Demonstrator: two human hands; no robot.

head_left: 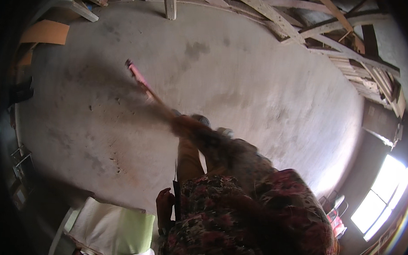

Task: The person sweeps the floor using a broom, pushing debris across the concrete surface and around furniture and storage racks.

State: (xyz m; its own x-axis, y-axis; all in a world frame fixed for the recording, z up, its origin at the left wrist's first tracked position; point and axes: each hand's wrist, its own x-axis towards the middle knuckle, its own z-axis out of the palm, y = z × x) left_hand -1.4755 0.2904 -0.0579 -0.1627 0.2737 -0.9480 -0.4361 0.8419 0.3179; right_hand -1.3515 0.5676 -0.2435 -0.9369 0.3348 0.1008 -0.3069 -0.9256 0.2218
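Observation:
My right arm reaches forward across my body, and my right hand (pixel 182 124), smeared by motion, is closed around the near end of a long thin broom-like stick (pixel 142 83). Its far part is pink with a dark tip, held out over the grey floor (pixel 242 83) to the front left. Bristles cannot be made out. Low at my left side, my left hand (pixel 165 201) is in shadow with its fingers curled in. Whether anything is in them is hidden. A dark strip lies right beside it, against my flowered clothing.
Small dark bits (pixel 116 162) lie scattered on the floor at left. A seat with a white and green cover (pixel 113 228) stands near left. Wooden beams (pixel 272 14) lie along the far side, with stacked planks (pixel 358 79) at far right. A bright window (pixel 381 196) is at right.

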